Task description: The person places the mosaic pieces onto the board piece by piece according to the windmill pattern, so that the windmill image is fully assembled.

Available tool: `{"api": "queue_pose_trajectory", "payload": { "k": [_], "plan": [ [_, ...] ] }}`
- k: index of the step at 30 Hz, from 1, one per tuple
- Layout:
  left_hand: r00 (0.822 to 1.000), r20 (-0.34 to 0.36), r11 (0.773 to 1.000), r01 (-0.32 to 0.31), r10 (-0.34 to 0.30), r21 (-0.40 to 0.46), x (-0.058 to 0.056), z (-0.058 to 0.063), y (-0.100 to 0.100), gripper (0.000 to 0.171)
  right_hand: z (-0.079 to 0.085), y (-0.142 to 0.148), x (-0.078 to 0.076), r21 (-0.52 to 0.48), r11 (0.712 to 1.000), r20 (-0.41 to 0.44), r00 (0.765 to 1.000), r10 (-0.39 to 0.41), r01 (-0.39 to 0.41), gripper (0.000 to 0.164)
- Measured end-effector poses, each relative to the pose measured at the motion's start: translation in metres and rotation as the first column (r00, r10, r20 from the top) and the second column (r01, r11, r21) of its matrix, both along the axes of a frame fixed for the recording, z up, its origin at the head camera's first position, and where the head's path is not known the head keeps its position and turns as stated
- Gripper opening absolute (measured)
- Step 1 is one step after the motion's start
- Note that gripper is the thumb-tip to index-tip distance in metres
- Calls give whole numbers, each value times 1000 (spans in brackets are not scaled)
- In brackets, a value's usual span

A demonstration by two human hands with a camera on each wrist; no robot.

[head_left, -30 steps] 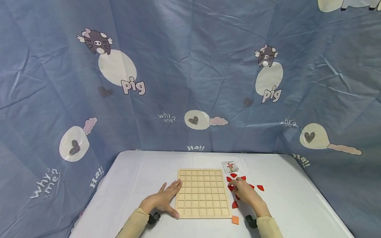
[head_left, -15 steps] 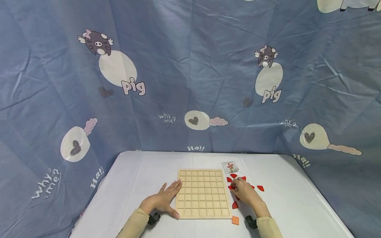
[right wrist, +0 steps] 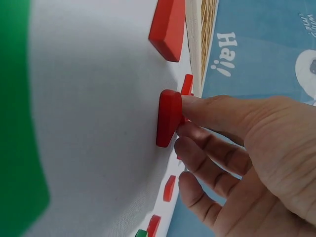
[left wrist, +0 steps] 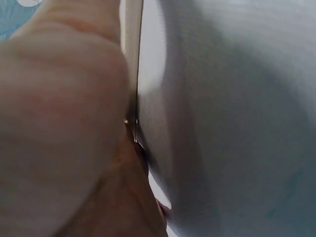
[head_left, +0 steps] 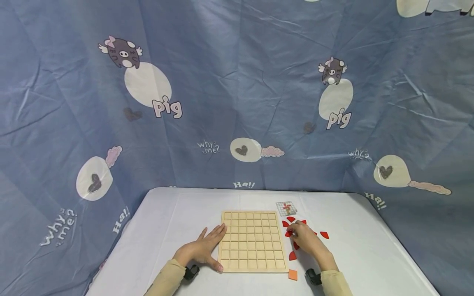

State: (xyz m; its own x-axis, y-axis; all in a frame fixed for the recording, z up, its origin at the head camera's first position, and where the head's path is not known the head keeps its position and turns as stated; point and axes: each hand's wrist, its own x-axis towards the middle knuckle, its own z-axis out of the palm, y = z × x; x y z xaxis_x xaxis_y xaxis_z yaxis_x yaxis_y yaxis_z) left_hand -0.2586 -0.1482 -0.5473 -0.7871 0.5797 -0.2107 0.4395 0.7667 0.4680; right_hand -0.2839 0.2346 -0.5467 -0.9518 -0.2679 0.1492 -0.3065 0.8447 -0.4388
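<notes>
My left hand (head_left: 203, 248) lies with fingers spread, fingertips and thumb against the left edge of a wooden grid board (head_left: 253, 242). In the left wrist view, the hand (left wrist: 64, 118) blocks most of the board's edge. Right of the board, my right hand (head_left: 305, 237) bends over red quarter-round blocks. In the right wrist view, thumb and index finger of this hand (right wrist: 237, 148) pinch at a red piece largely hidden between them, beside another red block (right wrist: 169, 118). The other fingers curl loosely.
A pattern card (head_left: 286, 208) with a flower picture lies behind the red blocks. An orange square (head_left: 293, 274) sits by the board's near right corner. One red block (head_left: 324, 235) lies farther right. A large green thing (right wrist: 22, 118) fills the right wrist view's left side.
My right hand's fingertips have drawn slightly right, and more of the red block beneath them shows. The left hand stays still on the board's edge.
</notes>
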Motion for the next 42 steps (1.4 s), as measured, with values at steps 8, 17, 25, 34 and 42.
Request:
{"api": "queue_pose_trajectory", "payload": {
  "k": [8, 17, 25, 34, 42],
  "plan": [
    [1000, 0, 1000, -5, 5, -4, 0, 0, 0, 134, -2, -1, -3, 15, 999, 12, 999, -44, 44, 15],
    [1000, -8, 1000, -20, 19, -23, 2, -1, 2, 136, -2, 0, -2, -1, 1000, 13, 999, -30, 30, 13],
    [1000, -11, 999, -23, 23, -26, 2, 0, 2, 136, -4, 0, -4, 2, 1000, -10, 999, -31, 31, 15],
    [1000, -7, 1000, -20, 20, -18, 2, 0, 2, 135, -3, 1, -3, 6, 1000, 7, 1000, -31, 30, 14],
    [1000, -21, 999, -10, 9, -35, 3, 1, 4, 134, -3, 2, -3, 4, 999, 3, 999, -33, 33, 14]
  ]
}}
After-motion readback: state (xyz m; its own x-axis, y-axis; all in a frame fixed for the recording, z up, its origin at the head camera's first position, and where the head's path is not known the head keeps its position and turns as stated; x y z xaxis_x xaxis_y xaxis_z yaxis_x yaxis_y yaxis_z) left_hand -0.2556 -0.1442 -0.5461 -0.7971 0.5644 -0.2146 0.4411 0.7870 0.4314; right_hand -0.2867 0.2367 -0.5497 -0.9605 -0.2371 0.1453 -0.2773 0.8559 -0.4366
